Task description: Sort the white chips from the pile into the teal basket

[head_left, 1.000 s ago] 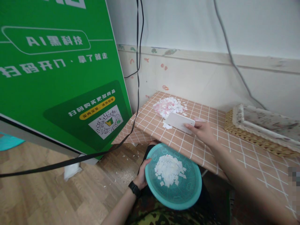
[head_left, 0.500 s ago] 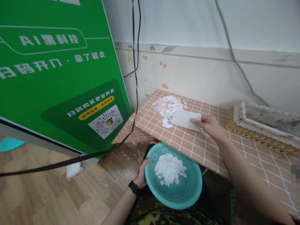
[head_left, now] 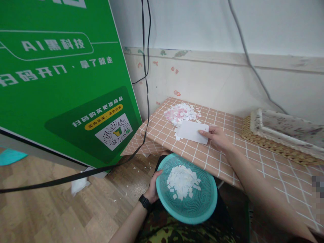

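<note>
My left hand (head_left: 153,187) grips the left rim of a round teal plastic basket (head_left: 197,214), held below the table's front edge. Inside the basket lies a heap of small white paper pieces (head_left: 182,182). Over the tabletop, my right hand (head_left: 218,136) pinches the right end of a flat white card (head_left: 192,132) that has a small hole in one corner. The card's left part covers some scraps at the near side of a pile of white and pink paper pieces (head_left: 181,113). Whether the card presses on the cloth I cannot tell.
A brown checked tablecloth (head_left: 227,165) covers the table against the wall. At the right stands a lined wicker basket (head_left: 283,141). To the left is a big green panel (head_left: 58,101), with a black strap (head_left: 76,175) hanging across it. White plastic (head_left: 79,185) lies on the floor.
My right hand has moved the card left and toward the table's front edge, over the near scraps. My left hand and the teal basket have stayed nearly still.
</note>
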`<state>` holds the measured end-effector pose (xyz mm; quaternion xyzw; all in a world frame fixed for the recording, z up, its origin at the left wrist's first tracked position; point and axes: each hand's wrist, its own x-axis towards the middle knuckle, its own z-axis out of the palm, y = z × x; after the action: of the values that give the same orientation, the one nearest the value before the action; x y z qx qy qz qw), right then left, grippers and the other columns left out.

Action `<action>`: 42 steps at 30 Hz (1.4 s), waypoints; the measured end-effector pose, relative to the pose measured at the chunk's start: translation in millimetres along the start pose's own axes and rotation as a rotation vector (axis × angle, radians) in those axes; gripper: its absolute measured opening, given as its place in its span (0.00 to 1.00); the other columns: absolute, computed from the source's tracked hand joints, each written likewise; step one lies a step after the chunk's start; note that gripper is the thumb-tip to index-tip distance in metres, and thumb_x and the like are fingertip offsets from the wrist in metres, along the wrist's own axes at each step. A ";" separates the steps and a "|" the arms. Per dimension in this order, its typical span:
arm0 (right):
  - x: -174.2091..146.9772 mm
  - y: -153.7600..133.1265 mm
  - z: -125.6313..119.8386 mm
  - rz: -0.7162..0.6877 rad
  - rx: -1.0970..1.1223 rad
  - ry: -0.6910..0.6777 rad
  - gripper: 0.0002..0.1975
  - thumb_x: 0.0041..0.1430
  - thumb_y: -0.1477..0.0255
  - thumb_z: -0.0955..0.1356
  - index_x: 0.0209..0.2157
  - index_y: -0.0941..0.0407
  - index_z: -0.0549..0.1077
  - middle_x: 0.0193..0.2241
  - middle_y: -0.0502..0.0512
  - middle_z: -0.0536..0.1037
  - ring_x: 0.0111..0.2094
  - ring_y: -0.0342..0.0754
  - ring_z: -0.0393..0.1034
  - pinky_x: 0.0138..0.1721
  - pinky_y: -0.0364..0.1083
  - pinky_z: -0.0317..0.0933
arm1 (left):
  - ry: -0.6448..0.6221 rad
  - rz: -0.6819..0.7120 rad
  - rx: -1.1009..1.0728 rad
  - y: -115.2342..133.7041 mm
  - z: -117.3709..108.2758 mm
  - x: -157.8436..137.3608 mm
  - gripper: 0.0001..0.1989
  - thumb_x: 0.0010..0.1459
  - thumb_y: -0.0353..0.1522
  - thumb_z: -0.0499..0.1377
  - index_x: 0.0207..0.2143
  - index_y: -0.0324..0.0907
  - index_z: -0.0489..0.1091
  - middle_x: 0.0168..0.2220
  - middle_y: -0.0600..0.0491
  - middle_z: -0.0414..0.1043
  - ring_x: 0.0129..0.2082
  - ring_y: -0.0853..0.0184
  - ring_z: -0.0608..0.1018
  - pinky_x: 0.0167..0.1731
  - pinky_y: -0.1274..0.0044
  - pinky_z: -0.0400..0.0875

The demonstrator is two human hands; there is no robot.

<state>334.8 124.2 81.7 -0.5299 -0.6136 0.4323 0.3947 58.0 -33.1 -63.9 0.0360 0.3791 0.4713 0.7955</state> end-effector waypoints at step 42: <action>-4.4 5.0 -37.9 -0.041 -0.126 0.010 0.19 0.43 0.56 0.71 0.26 0.60 0.77 0.22 0.55 0.76 0.22 0.45 0.66 0.19 0.43 0.58 | -0.014 0.017 0.014 3.5 8.2 -5.1 0.14 0.50 0.38 0.59 0.30 0.35 0.74 0.26 0.49 0.78 0.26 0.65 0.76 0.36 0.73 0.69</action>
<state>372.6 124.4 88.7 -0.5431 -0.6486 0.3819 0.3723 59.3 -32.7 -53.8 0.0479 0.3765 0.4751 0.7938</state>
